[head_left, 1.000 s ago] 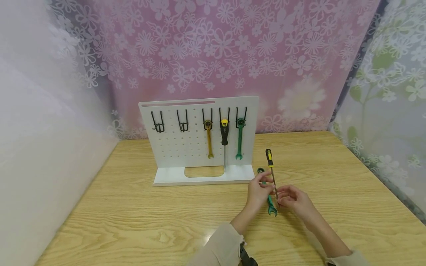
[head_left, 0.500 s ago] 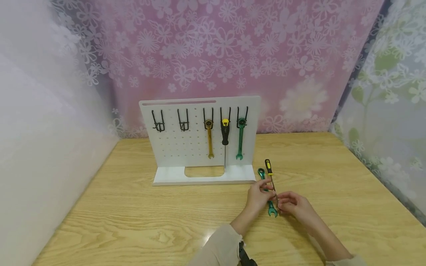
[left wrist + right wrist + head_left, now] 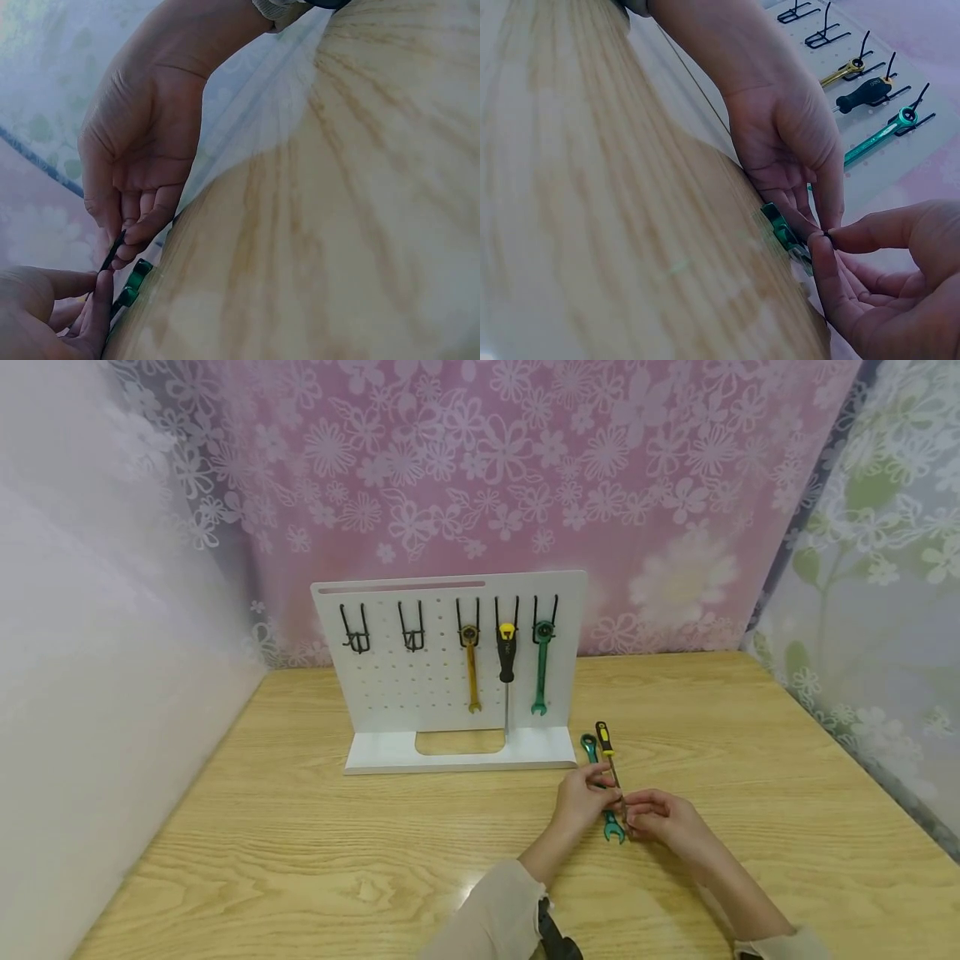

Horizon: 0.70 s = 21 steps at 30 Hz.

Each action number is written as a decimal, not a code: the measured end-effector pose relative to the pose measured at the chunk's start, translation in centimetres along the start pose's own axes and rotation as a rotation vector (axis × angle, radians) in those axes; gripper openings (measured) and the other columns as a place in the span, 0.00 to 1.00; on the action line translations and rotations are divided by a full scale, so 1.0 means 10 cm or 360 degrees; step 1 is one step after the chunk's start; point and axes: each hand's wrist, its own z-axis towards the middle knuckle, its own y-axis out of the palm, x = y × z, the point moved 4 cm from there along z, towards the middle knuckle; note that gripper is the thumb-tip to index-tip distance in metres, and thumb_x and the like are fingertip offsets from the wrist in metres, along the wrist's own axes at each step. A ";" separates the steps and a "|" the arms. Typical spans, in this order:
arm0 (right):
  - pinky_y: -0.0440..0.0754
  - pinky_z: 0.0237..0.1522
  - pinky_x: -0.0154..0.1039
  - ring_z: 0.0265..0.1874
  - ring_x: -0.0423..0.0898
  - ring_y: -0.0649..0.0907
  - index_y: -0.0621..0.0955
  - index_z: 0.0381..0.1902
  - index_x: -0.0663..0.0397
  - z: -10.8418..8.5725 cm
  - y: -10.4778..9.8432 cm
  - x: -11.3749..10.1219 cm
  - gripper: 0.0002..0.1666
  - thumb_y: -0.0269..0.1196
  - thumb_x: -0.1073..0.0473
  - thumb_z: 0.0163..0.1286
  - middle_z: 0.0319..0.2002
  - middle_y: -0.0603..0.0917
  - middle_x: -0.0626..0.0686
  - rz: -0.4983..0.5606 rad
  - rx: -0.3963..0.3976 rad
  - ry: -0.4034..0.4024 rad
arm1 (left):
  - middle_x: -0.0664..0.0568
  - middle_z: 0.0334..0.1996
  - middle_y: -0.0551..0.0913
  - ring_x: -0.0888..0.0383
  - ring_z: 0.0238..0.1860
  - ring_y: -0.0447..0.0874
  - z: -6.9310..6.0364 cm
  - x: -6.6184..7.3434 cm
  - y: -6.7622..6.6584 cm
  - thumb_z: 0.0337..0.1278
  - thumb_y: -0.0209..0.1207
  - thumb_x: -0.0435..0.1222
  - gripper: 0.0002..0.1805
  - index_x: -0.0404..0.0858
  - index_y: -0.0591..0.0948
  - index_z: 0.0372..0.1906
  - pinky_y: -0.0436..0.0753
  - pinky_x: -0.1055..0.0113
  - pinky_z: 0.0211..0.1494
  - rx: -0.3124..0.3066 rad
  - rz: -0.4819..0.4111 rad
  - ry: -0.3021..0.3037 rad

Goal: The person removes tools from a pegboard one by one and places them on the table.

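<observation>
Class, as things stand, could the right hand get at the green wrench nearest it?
Probably yes: the green wrench has its open end uncovered beside the right hand. That hand pinches the screwdriver, though, and may need to release it.

On the far part of the surface [image 3: 300,843] stands a pegboard [image 3: 420,689], a screwdriver [image 3: 507,653] hanging between two wrenches [image 3: 542,672] on its right half. Right of it and nearer, a third wrench [image 3: 613,829] is just left of a second screwdriver [image 3: 604,740]. A curtain [image 3: 465,468] hangs behind the pegboard.
</observation>
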 end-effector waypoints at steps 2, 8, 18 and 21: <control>0.80 0.40 0.37 0.37 0.44 0.80 0.65 0.54 0.80 0.00 0.00 0.00 0.23 0.54 0.68 0.66 0.40 0.78 0.60 0.0012 -0.0005 0.0011 | 0.48 0.28 0.81 0.61 0.25 0.80 0.00 0.00 0.00 0.45 0.62 0.20 0.19 0.29 0.79 0.47 0.80 0.72 0.27 -0.0003 0.0044 0.0007; 0.79 0.40 0.37 0.37 0.43 0.80 0.65 0.55 0.80 0.01 -0.01 0.02 0.24 0.55 0.68 0.66 0.40 0.78 0.59 0.0028 -0.0012 0.0029 | 0.47 0.29 0.81 0.58 0.25 0.81 0.00 0.00 0.00 0.46 0.62 0.20 0.19 0.28 0.79 0.48 0.81 0.71 0.26 -0.0018 0.0008 -0.0038; 0.79 0.40 0.37 0.38 0.44 0.80 0.64 0.55 0.80 0.02 -0.02 0.05 0.24 0.55 0.67 0.67 0.41 0.78 0.59 0.0017 -0.0033 0.0022 | 0.50 0.28 0.82 0.61 0.23 0.81 0.01 0.01 -0.01 0.44 0.64 0.22 0.19 0.30 0.80 0.46 0.80 0.73 0.26 0.0012 0.0144 -0.0019; 0.79 0.40 0.37 0.38 0.43 0.80 0.64 0.55 0.81 0.01 -0.02 0.05 0.25 0.55 0.67 0.67 0.41 0.78 0.59 0.0030 -0.0040 0.0025 | 0.50 0.28 0.82 0.61 0.22 0.81 0.01 0.02 -0.01 0.43 0.64 0.22 0.19 0.30 0.80 0.46 0.79 0.74 0.26 0.0012 0.0179 -0.0011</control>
